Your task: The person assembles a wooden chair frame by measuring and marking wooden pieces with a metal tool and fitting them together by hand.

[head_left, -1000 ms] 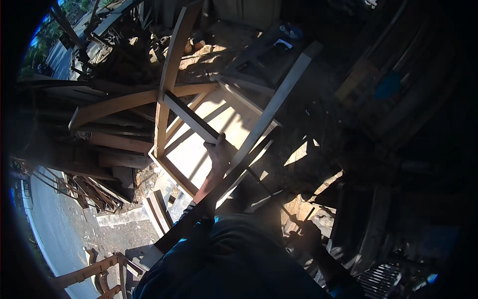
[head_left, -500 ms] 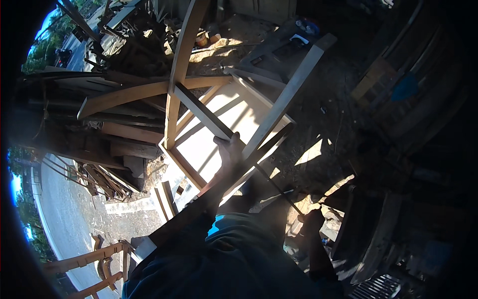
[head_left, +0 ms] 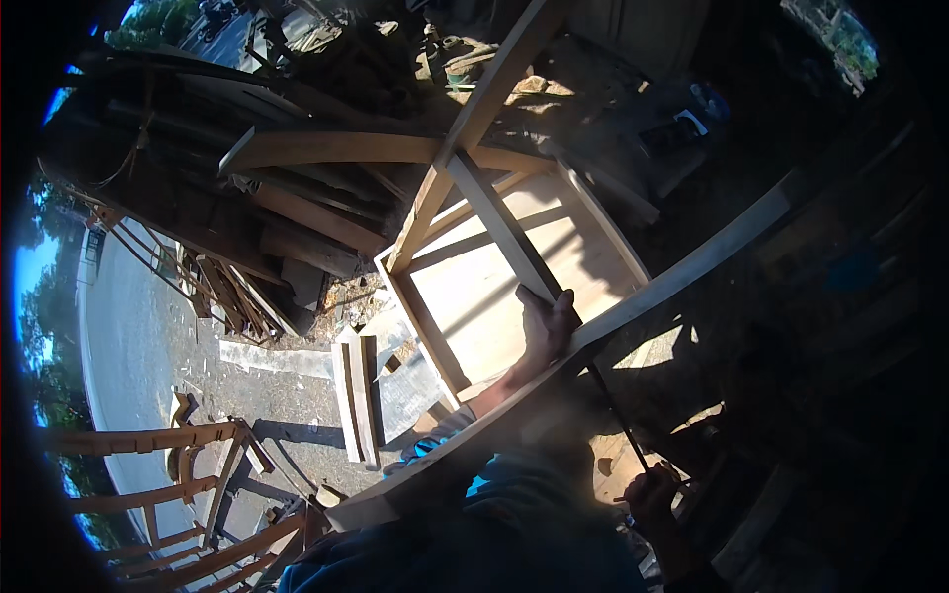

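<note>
Crossbar (head_left: 500,225) sits clasped in the left hand (head_left: 549,331); the right hand (head_left: 652,494) grips a thin rod (head_left: 618,416); keeping the crossbar steady and the rod straight should help.

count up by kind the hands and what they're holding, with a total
Hands: 2, the left hand and the right hand
Wooden crossbar, in the left hand: 1
Thin rod-like tool, in the right hand: 1
Total: 4
</note>
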Tool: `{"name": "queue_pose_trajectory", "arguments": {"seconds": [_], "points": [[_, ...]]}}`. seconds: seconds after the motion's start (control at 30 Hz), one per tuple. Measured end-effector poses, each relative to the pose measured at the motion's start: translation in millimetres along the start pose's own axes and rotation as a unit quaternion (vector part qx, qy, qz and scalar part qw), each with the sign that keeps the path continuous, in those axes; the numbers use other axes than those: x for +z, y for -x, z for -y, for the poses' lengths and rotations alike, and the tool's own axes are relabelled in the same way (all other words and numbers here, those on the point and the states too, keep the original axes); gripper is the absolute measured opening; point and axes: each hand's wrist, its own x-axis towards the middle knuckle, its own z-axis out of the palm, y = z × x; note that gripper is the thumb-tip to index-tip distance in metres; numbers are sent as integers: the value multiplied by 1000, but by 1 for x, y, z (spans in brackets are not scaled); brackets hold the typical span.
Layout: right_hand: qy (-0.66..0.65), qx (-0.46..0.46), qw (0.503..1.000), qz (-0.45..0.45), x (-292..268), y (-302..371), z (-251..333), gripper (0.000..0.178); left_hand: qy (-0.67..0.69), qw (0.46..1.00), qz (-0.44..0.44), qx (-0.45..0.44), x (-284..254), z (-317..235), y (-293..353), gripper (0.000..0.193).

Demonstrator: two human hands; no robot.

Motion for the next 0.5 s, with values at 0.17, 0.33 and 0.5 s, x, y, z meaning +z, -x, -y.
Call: {"name": "queue_pose_trajectory", "arguments": {"seconds": [0.17, 0.33, 0.5], "points": [[-29, 115, 992, 44, -38, -32, -1, 22, -22, 1000, -3, -11, 8, 49, -5, 63], [329, -66, 941, 41, 143, -93, 30, 22, 25, 999, 10, -45, -9, 20, -1, 72], [393, -116, 907, 102, 232, -118, 46, 23, 50, 996, -1, -72, -5, 8, 4, 67]]}}
